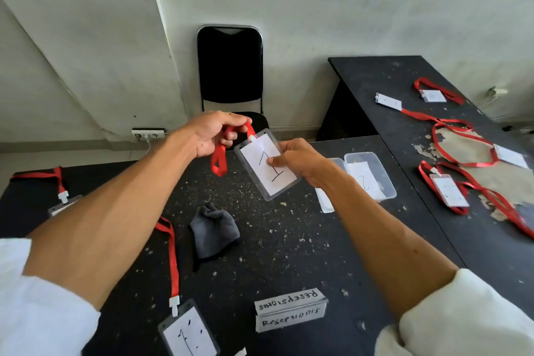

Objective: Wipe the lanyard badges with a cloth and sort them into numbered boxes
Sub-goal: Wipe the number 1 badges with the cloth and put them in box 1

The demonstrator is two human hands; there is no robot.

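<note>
Head view.
- Dark cloth [213,230]: crumpled on the surface [289,240], below my hands.
- Clear box [387,182] marked 2: partly hidden behind my right wrist.
- Badge [276,179] marked 1: held above the surface. My right hand [297,159] pinches its face; my left hand [213,131] grips its red lanyard [219,157].
- Badge long axis: tilted, clip end up-left.

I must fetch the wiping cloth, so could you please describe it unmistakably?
Start at the near black speckled table. At its middle, right of a long red lanyard, lies a crumpled dark grey cloth. Unlike the flat clear badge holder on that lanyard, it is a soft heap.
</note>
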